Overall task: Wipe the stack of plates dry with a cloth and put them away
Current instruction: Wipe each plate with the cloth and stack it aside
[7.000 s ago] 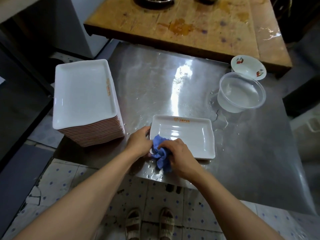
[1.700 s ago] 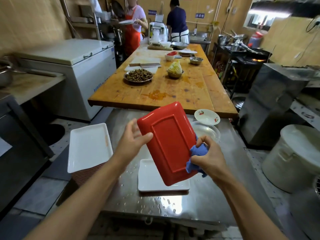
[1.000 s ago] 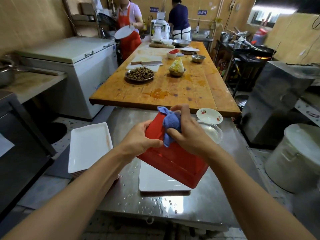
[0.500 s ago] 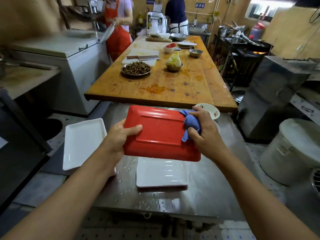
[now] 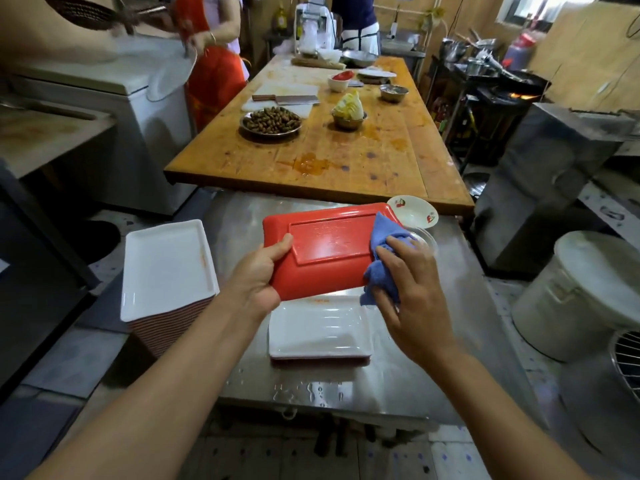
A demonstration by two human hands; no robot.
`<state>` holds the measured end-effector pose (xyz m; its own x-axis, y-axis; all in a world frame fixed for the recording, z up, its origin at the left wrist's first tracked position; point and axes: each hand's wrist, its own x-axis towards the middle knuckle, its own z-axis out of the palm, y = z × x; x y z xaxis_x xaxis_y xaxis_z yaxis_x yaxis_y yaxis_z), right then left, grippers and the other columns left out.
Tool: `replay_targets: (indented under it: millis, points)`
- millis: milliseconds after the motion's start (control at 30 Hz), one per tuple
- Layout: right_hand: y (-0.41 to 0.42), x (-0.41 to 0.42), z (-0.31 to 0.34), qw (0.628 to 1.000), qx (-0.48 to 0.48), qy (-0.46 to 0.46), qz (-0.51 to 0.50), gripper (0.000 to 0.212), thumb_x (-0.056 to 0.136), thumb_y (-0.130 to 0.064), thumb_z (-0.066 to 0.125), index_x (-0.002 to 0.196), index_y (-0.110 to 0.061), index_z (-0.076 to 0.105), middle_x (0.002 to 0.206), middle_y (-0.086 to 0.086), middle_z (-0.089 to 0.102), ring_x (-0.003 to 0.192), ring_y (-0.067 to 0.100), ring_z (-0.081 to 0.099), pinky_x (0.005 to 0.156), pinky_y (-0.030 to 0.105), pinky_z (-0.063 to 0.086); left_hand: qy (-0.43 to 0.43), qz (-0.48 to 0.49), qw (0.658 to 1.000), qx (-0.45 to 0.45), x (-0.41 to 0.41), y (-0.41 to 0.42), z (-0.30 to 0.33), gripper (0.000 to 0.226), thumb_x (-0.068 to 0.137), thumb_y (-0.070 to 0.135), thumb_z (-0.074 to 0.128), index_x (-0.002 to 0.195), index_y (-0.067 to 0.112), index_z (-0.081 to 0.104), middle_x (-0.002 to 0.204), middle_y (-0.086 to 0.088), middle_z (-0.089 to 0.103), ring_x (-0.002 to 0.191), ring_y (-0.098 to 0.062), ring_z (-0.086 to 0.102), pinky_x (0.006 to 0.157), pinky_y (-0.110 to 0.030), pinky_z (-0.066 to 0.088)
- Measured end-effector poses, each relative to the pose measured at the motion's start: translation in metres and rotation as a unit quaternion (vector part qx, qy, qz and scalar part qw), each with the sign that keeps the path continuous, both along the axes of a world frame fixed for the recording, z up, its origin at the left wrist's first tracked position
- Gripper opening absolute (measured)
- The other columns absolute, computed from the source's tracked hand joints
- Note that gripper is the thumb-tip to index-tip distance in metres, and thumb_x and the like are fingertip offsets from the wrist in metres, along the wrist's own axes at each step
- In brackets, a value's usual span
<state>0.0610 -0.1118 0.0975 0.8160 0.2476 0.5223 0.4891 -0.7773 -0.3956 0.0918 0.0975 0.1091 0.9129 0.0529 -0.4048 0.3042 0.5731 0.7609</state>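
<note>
My left hand (image 5: 258,271) grips the left edge of a rectangular plate (image 5: 325,247) held above the steel table, its red underside facing me. My right hand (image 5: 412,282) presses a blue cloth (image 5: 381,258) against the plate's right end, fingers curled over the cloth. Below it, white side up, another plate (image 5: 318,330) lies on the steel table (image 5: 433,375). A tall stack of the same plates (image 5: 166,271) stands at the table's left edge.
A small flowered bowl (image 5: 414,211) and a clear plastic bowl (image 5: 424,237) sit behind the held plate. A wooden table (image 5: 346,157) with food dishes lies beyond. Two people work at the far end. A lidded bucket (image 5: 585,292) stands right. Water drops dot the table's front.
The cloth has slid from the plate's upper right corner down along its right end. The plate has stayed in my left hand, roughly level. The camera has tipped slightly downward.
</note>
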Motion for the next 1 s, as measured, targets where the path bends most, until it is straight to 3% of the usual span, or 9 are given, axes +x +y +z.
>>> replay_targets:
  millis: [133,300,433,533,800,900,1000]
  points:
    - [0.037,-0.006,-0.011,1.000,-0.015,-0.004,0.018,0.046,0.082,-0.020,0.059,0.125,-0.004,0.056,0.133,0.016,0.050,0.131,0.035,0.034,0.111,0.041,0.027,-0.021,0.017,0.999,-0.024,-0.008,-0.009,0.002,0.011,0.096,0.019,0.050,0.103,0.015,0.057,0.093,-0.013,0.067,0.081,-0.027,0.065,0.067,-0.047,0.051]
    - [0.073,-0.011,-0.009,0.997,-0.008,0.019,0.079,0.047,0.087,-0.029,0.050,0.130,-0.008,0.053,0.140,0.012,0.046,0.132,0.032,0.038,0.116,0.035,0.019,-0.069,0.005,0.998,-0.010,-0.018,-0.002,-0.001,0.021,0.100,0.021,0.041,0.102,0.013,0.060,0.094,-0.011,0.068,0.078,-0.020,0.068,0.075,-0.037,0.055]
    - [0.092,0.001,0.006,0.992,-0.011,0.070,0.103,0.052,0.090,-0.033,0.046,0.137,-0.012,0.046,0.148,0.007,0.037,0.140,0.024,0.027,0.116,0.029,0.012,-0.090,-0.021,0.996,-0.001,-0.026,0.013,-0.007,0.022,0.098,0.021,0.043,0.108,0.011,0.060,0.090,-0.008,0.073,0.078,-0.017,0.071,0.067,-0.030,0.059]
    - [0.098,0.016,0.014,0.988,-0.020,0.104,0.114,0.055,0.092,-0.038,0.037,0.143,-0.017,0.037,0.154,0.003,0.028,0.144,0.020,0.019,0.117,0.029,0.010,-0.099,-0.027,0.994,0.038,-0.031,0.020,-0.011,0.026,0.096,0.018,0.046,0.119,0.010,0.056,0.099,-0.007,0.072,0.086,-0.018,0.071,0.068,-0.027,0.057]
    - [0.080,0.039,-0.002,0.989,-0.023,0.137,0.039,0.048,0.099,-0.027,0.042,0.144,-0.013,0.034,0.152,0.004,0.029,0.141,0.019,0.023,0.116,0.029,0.014,-0.095,0.020,0.995,0.029,-0.043,0.056,-0.014,0.019,0.094,0.016,0.048,0.103,0.015,0.064,0.093,-0.009,0.074,0.083,-0.025,0.071,0.068,-0.042,0.059]
    - [0.082,0.042,-0.009,0.984,0.057,0.169,0.025,0.037,0.098,-0.018,0.046,0.132,-0.005,0.047,0.135,0.014,0.045,0.127,0.024,0.039,0.105,0.022,0.026,-0.077,0.039,0.996,0.023,-0.050,0.070,-0.014,0.020,0.095,0.017,0.047,0.107,0.016,0.063,0.095,-0.008,0.074,0.083,-0.023,0.071,0.068,-0.041,0.059]
    - [0.087,0.047,-0.015,0.979,0.081,0.188,-0.017,0.024,0.097,-0.018,0.046,0.116,-0.005,0.052,0.110,0.016,0.052,0.096,0.021,0.047,0.073,0.018,0.026,-0.054,0.048,0.997,0.018,-0.057,0.082,-0.014,0.020,0.095,0.020,0.049,0.107,0.020,0.064,0.094,-0.007,0.074,0.081,-0.024,0.072,0.060,-0.041,0.058]
